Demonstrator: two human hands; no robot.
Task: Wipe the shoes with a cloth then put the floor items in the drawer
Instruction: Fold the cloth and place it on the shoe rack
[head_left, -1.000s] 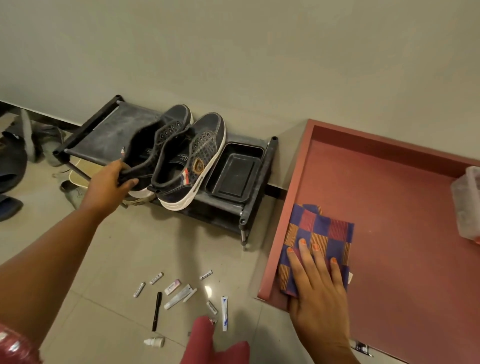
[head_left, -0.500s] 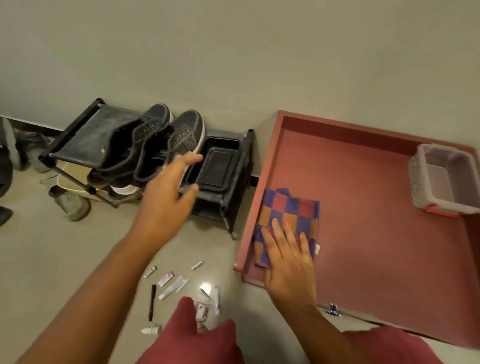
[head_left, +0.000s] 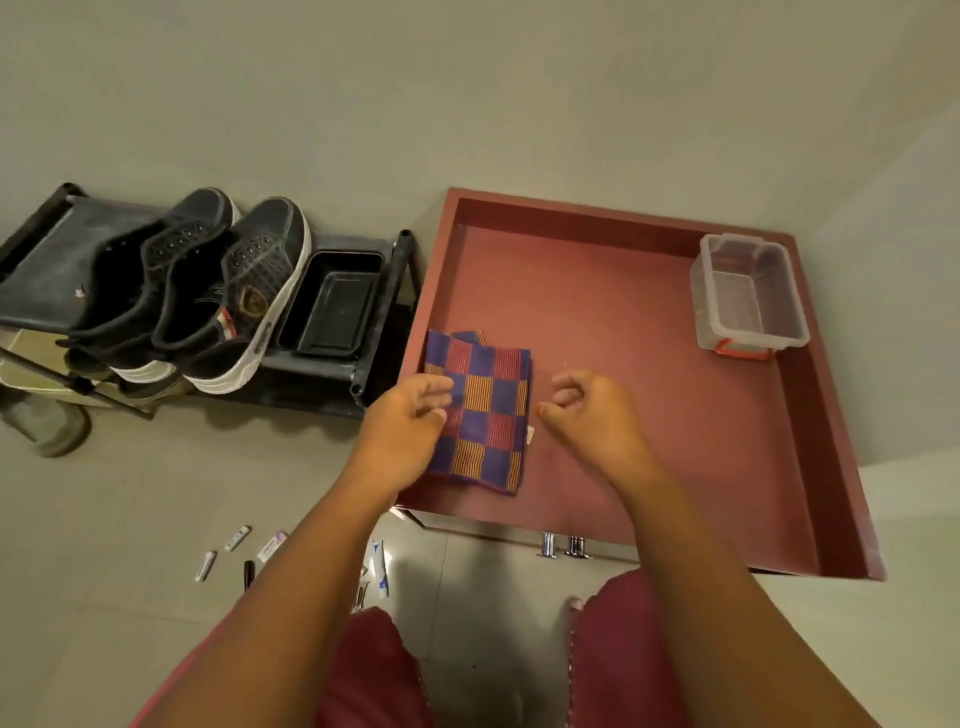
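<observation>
Hands over cloth in drawer

Cloth (head_left: 480, 410), folded and checked, lies flat in the drawer (head_left: 649, 332) near its left wall. Left hand (head_left: 402, 431) overlaps its left edge, fingers loosely curled; whether they touch it is unclear. Right hand (head_left: 592, 415) hovers just beside it, fingers curled, holding nothing. Shoes (head_left: 208, 291) sit on the rack (head_left: 36, 275). Small items (head_left: 236, 551) lie on the floor.

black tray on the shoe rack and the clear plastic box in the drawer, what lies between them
In the head view, the rack's end post, the drawer's left wall and bare red drawer floor lie between the black tray and clear box.
</observation>
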